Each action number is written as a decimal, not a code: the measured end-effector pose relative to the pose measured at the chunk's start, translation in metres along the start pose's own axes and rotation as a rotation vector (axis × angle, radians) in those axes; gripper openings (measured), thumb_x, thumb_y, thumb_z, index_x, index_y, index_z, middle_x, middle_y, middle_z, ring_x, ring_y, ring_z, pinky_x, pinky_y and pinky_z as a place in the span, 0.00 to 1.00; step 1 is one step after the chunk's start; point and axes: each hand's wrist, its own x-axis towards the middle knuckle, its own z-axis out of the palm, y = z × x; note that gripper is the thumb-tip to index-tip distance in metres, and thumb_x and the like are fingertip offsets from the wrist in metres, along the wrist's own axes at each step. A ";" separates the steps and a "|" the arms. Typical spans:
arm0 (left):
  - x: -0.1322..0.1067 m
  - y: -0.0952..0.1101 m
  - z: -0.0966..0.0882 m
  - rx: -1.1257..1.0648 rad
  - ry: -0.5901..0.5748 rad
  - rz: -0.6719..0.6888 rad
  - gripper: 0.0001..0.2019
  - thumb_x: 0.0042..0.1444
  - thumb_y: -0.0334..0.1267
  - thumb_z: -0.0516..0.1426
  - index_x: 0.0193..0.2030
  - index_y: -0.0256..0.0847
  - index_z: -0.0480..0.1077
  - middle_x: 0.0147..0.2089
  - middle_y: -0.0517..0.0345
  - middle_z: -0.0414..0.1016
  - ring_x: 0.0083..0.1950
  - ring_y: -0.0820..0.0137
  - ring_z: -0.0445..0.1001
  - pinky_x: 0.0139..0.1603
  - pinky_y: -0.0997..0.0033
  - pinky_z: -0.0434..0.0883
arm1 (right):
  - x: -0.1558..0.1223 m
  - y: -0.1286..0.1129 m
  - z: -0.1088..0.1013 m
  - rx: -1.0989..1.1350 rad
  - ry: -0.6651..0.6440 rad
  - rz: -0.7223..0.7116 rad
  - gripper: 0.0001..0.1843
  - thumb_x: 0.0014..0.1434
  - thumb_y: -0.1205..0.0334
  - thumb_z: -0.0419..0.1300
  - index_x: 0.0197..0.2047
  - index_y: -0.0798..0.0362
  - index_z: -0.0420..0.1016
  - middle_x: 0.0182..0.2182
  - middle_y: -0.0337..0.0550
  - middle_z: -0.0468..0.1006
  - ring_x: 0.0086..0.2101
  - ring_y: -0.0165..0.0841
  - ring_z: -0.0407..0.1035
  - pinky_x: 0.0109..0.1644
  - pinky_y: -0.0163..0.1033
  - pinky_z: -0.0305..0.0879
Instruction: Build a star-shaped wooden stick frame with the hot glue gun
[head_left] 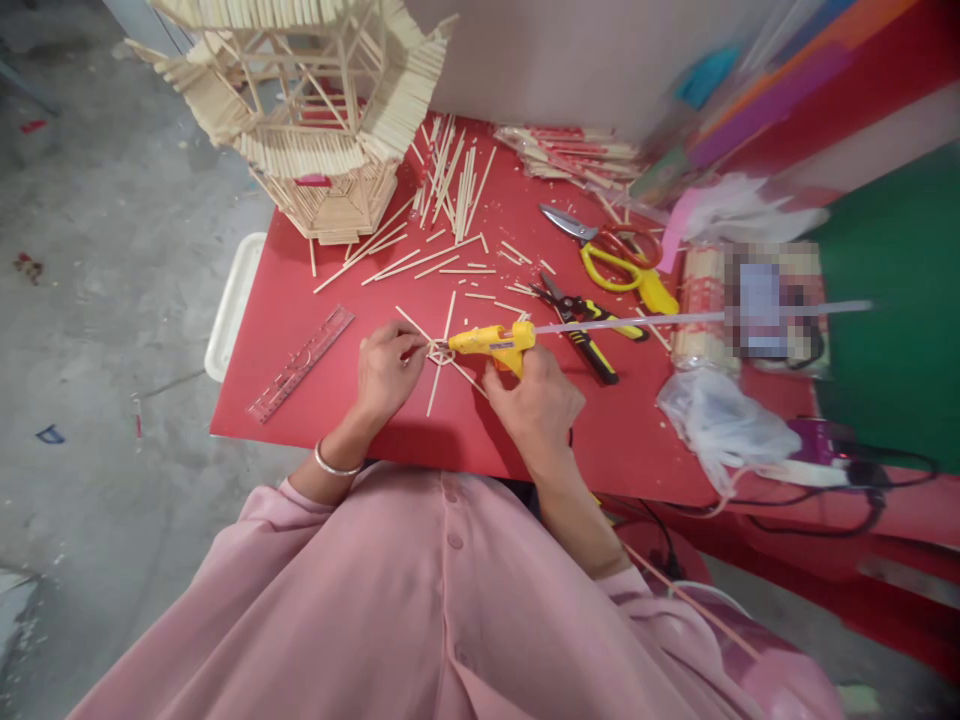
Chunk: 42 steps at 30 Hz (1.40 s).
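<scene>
My right hand (541, 398) is wrapped round the handle of a yellow hot glue gun (480, 340), with a long clear glue stick (637, 322) running out of its back. The gun's nozzle points left, at the middle of a small stick frame (442, 358) lying on the red table. Thin sticks radiate from the frame's small many-sided centre. My left hand (390, 372) is closed in a pinch at the frame's left side, close to the nozzle. What lies between its fingertips is too small to make out.
A pagoda-like stick model (322, 190) stands at the back left. Loose sticks (457, 185) and offcuts lie behind the frame. Scissors (615, 260) and black-and-yellow cutters (581, 330) lie right, a clear ruler (300, 365) left. Plastic bags (720, 420) and cables (825, 520) crowd the right side.
</scene>
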 end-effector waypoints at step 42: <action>0.001 0.004 -0.002 0.098 -0.054 -0.001 0.06 0.59 0.35 0.62 0.34 0.41 0.82 0.41 0.53 0.81 0.37 0.69 0.77 0.40 0.68 0.73 | 0.001 -0.001 0.015 0.021 0.070 -0.055 0.21 0.60 0.55 0.54 0.52 0.57 0.73 0.37 0.51 0.79 0.32 0.37 0.69 0.30 0.39 0.45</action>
